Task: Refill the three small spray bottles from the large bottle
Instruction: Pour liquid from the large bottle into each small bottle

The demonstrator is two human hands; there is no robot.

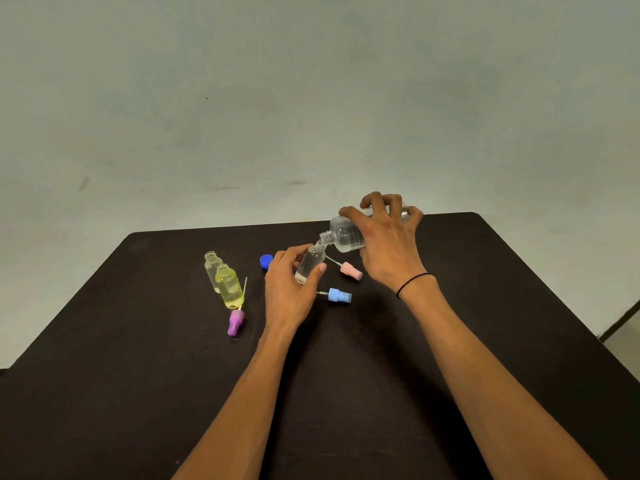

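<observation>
Head view: right hand (388,244) grip wrapped over the large bottle (346,234), tipped mouth-down onto a small clear bottle (310,263) pinched tilted in the left hand (289,285) above the desk (138,375); two uncapped small bottles (223,280) stand left, near three loose spray heads (339,295)

One head-worn camera looks forward and down, close over the dark table (145,393) (wide-angle view).

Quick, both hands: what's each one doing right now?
Left hand: holds the small bottle.
Right hand: grips the tilted large bottle.
</observation>
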